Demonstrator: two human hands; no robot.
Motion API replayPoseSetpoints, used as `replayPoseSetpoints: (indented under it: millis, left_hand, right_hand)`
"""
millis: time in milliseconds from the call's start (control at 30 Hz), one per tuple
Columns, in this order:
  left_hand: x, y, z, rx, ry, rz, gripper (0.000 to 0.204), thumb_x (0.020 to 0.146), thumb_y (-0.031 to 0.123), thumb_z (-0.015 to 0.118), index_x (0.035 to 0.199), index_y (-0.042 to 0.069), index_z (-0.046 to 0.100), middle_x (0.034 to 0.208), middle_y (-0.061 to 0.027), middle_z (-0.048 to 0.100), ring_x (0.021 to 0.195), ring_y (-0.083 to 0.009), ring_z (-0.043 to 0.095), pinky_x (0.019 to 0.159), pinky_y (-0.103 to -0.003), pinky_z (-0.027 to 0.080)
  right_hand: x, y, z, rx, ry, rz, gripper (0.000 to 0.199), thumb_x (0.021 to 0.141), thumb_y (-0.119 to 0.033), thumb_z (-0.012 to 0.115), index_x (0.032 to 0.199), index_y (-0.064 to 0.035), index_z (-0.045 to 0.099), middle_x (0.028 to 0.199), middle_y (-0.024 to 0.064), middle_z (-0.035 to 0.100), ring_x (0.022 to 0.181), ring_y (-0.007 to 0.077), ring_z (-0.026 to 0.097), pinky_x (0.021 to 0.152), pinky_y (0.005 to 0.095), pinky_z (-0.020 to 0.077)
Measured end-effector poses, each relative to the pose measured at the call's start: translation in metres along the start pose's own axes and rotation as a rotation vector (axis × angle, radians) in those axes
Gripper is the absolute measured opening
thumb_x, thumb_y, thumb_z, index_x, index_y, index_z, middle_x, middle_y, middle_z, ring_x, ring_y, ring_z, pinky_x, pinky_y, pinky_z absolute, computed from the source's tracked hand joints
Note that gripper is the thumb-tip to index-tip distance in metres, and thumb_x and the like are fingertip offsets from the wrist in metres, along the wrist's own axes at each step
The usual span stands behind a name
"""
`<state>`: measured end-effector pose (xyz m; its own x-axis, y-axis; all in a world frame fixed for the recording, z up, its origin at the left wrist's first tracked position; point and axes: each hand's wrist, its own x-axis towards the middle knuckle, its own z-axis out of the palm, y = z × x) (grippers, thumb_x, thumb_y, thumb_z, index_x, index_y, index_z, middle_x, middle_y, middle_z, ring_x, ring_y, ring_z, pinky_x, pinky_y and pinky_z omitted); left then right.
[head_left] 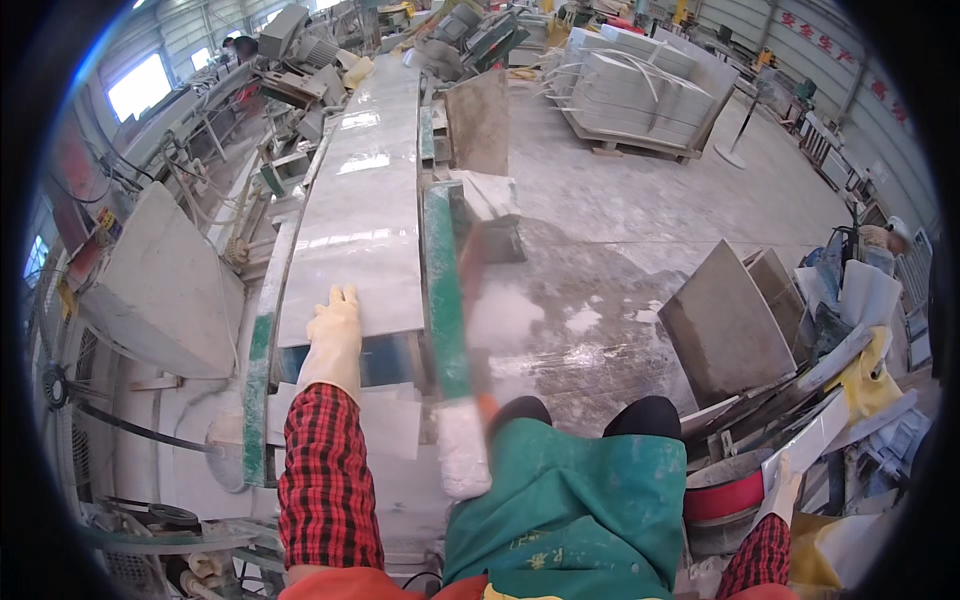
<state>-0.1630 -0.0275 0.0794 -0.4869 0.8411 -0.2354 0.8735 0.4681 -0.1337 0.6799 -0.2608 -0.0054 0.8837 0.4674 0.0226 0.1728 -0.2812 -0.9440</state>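
A long pale polished stone slab [360, 215] lies on the conveyor line in front of me. My left hand [337, 335], in a cream rubber glove, rests on the slab's near end with its fingers stretched out. Low at the right, my right hand [786, 488] wears a similar glove. It is closed on a narrow white stone strip [812, 432] that slants up and away over a pile of offcuts; part of its grip is hidden. The green side rail [443, 260] runs along the slab's right edge.
A red-rimmed bucket [722, 490] stands by my right arm. Brown-grey stone panels [728, 315] lean at the right beside scrap pieces. Wet floor [570, 340] lies right of the conveyor. A pallet of stacked slabs [640, 90] sits farther back. A large pale block [165, 285] is at the left.
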Motion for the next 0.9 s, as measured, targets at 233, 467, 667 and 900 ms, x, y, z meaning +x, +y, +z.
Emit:
replayPoseSetpoints:
  millis: [233,467,667,900]
  left_hand:
    - [-0.009,0.000,0.002,-0.032,0.094,0.046,0.079,0.078,-0.004,0.066,0.146,0.018,0.032,0.154,-0.0069,0.031,0.128,-0.0345,0.049,0.094,-0.045,0.052]
    - [0.006,-0.008,0.018,0.020,0.192,0.087,0.070,0.085,-0.001,0.060,0.147,0.016,0.032,0.152,-0.0084,0.034,0.126,-0.0355,0.051,0.093,-0.046,0.053]
    - [-0.005,-0.006,0.005,0.074,0.163,0.102,0.067,0.085,-0.002,0.057,0.145,0.016,0.033,0.152,-0.0079,0.034,0.123,-0.0335,0.053,0.090,-0.044,0.054]
    - [-0.007,0.015,-0.004,0.099,0.106,0.099,0.079,0.081,-0.012,0.054,0.149,0.017,0.025,0.156,-0.0077,0.028,0.128,-0.0343,0.049,0.099,-0.043,0.050]
  right_hand:
    - [-0.003,-0.049,-0.009,-0.273,-0.118,0.149,0.065,0.090,-0.047,0.061,0.131,0.0017,0.051,0.126,0.0181,0.058,0.111,0.0311,0.059,0.097,0.0409,0.0446]
    - [-0.004,-0.061,-0.020,0.190,-0.325,0.164,0.048,0.093,-0.027,0.059,0.125,0.0083,0.054,0.119,0.0159,0.063,0.106,0.0261,0.062,0.096,0.0366,0.0473]
    - [0.032,-0.059,0.019,0.040,-0.025,0.276,0.044,0.089,-0.036,0.063,0.121,-0.0051,0.060,0.109,0.0073,0.068,0.090,0.0210,0.067,0.070,0.0375,0.0509]
    - [0.020,-0.091,0.049,0.452,0.017,0.041,0.045,0.089,-0.021,0.066,0.125,0.0037,0.055,0.118,0.0117,0.063,0.103,0.0242,0.064,0.084,0.0353,0.0522]
